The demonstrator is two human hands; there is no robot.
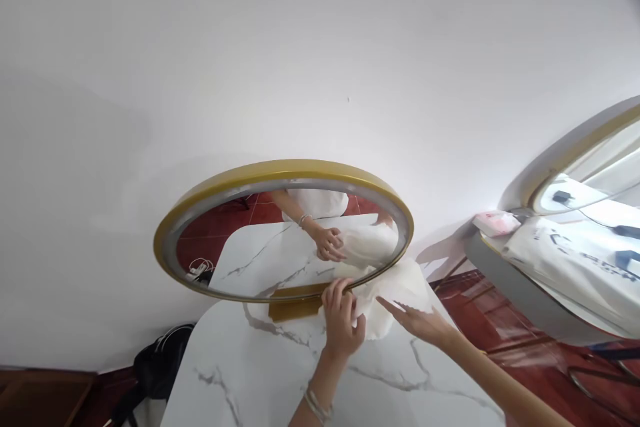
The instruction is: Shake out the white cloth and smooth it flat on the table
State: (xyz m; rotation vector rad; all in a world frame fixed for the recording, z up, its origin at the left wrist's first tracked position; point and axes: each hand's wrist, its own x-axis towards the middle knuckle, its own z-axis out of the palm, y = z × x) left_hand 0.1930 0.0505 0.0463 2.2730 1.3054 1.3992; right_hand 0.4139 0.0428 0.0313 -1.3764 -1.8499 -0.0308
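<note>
A soft white cloth with a wavy edge lies bunched on the marble-patterned table, at the right of the mirror's base. My right hand is at the cloth, which covers part of its fingers; one finger stretches out along it. My left hand, with a bangle on the wrist, has loosely bent, parted fingers at the lower mirror rim, beside the cloth. The oval mirror has a gold frame and stands on a flat gold base. Both hands and the cloth show in its reflection.
A plain wall rises behind the table. On the right, a second table bears another gold-framed mirror, a pink-and-white packet and a printed white cloth bag. A black bag is at the left.
</note>
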